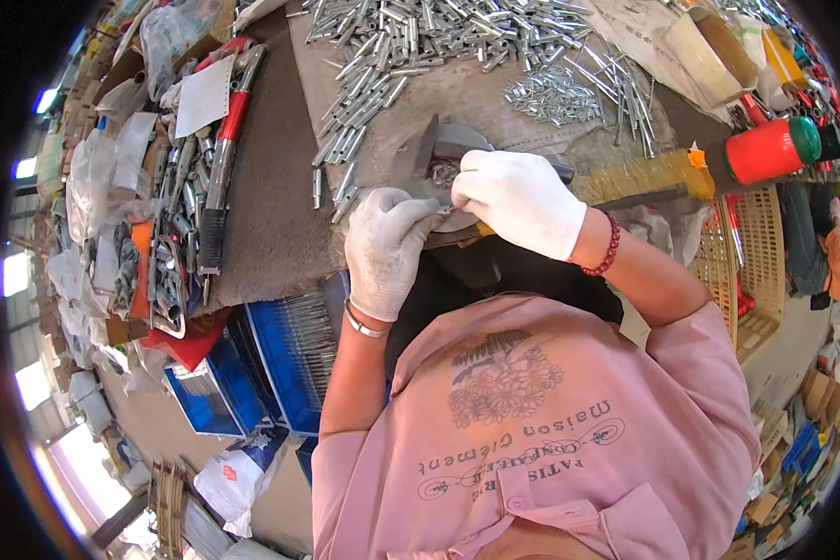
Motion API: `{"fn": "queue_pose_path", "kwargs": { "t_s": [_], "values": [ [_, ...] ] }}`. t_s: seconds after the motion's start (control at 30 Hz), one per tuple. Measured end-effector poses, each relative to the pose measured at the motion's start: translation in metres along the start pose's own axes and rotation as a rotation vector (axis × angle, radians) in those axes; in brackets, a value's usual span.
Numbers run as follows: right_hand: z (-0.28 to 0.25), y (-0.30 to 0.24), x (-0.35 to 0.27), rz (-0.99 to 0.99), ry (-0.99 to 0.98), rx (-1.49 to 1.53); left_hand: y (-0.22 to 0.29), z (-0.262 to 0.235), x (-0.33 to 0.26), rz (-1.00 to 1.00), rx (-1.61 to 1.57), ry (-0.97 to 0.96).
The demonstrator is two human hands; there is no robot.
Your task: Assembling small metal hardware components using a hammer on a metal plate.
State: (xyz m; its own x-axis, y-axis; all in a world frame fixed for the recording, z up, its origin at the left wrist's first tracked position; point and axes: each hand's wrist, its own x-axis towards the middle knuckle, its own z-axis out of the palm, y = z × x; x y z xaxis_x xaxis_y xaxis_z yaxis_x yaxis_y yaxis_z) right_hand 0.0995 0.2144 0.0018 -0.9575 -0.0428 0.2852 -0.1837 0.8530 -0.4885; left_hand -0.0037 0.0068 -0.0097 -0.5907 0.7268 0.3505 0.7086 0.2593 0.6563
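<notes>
While grips (pixel 381 250) (pixel 521 201) pinch, metal piece (pixel 445 211), between them

Tubes (pixel 411 42) lie on the table (pixel 271 187) beyond the hands (pixel 523 198); rods (pixel 310 338) lie in a bin (pixel 294 406) below left.

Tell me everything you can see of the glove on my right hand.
The right-hand glove is white, looks knitted, and ends at the wrist, short of a red beaded bracelet. It hangs at the edge of the workbench, back upward, fingers bent toward the left hand. The hands touch or nearly touch; anything between them is too small to tell.
</notes>
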Motion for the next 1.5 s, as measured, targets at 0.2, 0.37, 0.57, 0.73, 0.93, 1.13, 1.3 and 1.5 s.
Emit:
{"fn": "queue_pose_path", "kwargs": {
  "t_s": [0.2,0.37,0.57,0.73,0.93,1.13,1.3,1.5],
  "values": [
    [0.006,-0.007,-0.012,-0.006,0.083,0.100,0.004,0.001,-0.007,0.001,0.007,-0.005],
    [-0.037,0.014,-0.033,0.159,0.242,-0.066,0.006,0.005,-0.007,0.006,0.002,0.031],
    [-0.062,0.083,-0.033,0.420,0.264,-0.277,0.000,0.004,0.012,0.037,-0.003,0.065],
    [-0.049,0.069,-0.015,0.385,0.181,-0.181,-0.003,-0.014,-0.003,0.130,0.139,0.031],
    [-0.045,0.119,-0.058,0.399,0.077,-0.299,-0.006,0.028,-0.020,0.102,-0.022,0.202],
    [-0.057,0.110,-0.035,0.312,0.124,-0.200,-0.007,0.022,-0.020,0.083,0.018,0.208],
    [-0.044,0.029,-0.016,0.303,0.145,0.058,-0.011,0.021,-0.012,0.085,0.008,0.198],
    [0.002,-0.018,0.003,0.090,0.026,0.131,-0.012,0.020,-0.012,0.094,0.050,0.201]
  ]
}}
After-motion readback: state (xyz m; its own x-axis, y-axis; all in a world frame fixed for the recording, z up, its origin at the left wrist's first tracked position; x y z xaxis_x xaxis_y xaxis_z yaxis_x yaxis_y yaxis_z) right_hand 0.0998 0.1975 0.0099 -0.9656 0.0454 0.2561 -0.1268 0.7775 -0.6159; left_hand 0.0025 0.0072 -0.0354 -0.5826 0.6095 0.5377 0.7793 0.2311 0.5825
